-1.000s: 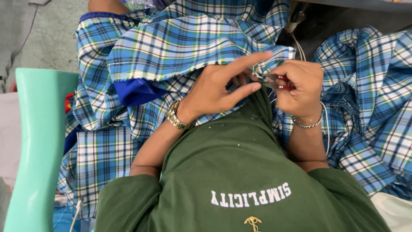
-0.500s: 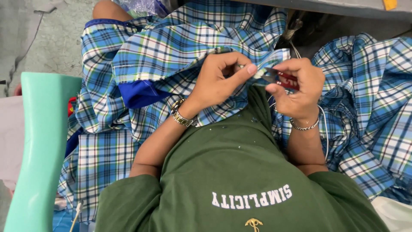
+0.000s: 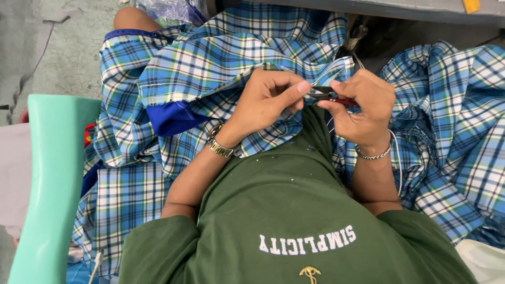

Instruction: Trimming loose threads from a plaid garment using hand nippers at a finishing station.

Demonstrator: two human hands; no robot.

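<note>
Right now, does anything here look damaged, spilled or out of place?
Nothing stands out. The left hand pinches an edge of the blue plaid cloth, and the right hand holds a small red-handled tool at that edge. The cloth lies bunched over the lap, with no visible tear or spill.

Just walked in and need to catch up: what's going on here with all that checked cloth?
A seated person in a green shirt has blue plaid fabric piled over the lap. The left hand pinches an edge of the fabric, while the right hand holds a small red-handled cutting tool right at that edge. More of the same plaid lies heaped on the right, and a mint-green chair stands on the left.
</note>
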